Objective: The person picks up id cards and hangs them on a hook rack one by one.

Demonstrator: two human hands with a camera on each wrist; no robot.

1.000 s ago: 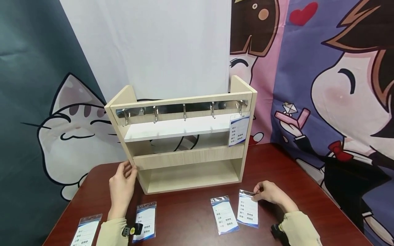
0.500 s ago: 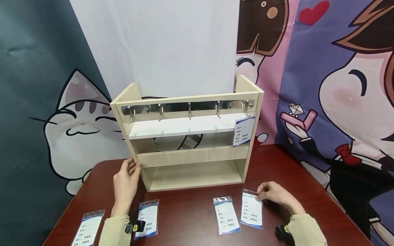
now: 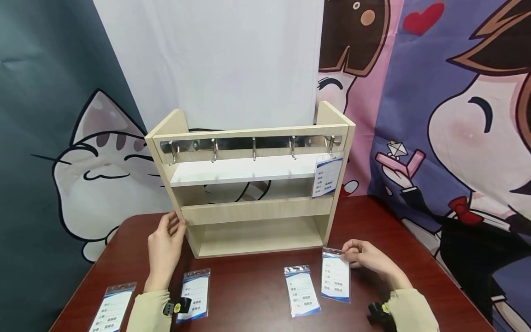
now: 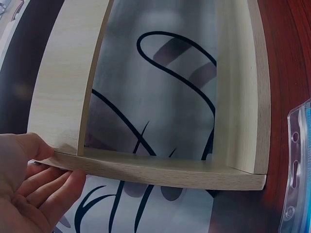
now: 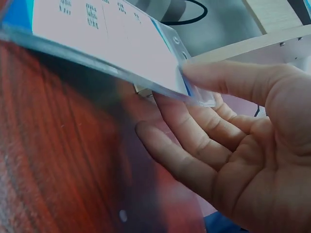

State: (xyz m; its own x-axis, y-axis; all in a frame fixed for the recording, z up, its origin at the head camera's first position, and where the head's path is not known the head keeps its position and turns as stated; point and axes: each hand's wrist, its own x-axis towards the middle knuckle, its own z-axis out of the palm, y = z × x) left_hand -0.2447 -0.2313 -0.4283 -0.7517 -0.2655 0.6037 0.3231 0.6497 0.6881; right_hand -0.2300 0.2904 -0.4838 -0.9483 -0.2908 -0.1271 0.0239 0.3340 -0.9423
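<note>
My right hand (image 3: 372, 262) pinches the top corner of a clear-sleeved name badge (image 3: 335, 277). In the right wrist view the badge (image 5: 107, 43) is tilted up off the table, thumb on its face. At the left, my left hand (image 3: 163, 251) holds the side panel of a small wooden shelf (image 3: 257, 213). The left wrist view shows thumb and fingers (image 4: 63, 191) on either side of that panel's edge (image 4: 160, 172). A metal hook rail (image 3: 234, 144) runs along the shelf's top, and one badge (image 3: 327, 176) hangs from its rightmost hook.
Another badge (image 3: 302, 291) lies just left of the held one. Two more, a badge (image 3: 195, 295) beside the left wrist and a badge (image 3: 112, 308) at far left, lie on the dark red table (image 3: 244, 295). Cartoon-printed cloth (image 3: 232, 60) hangs behind.
My right hand has raised the pinched badge slightly from the table. The left hand stays on the shelf's side. The head view has shifted a little.
</note>
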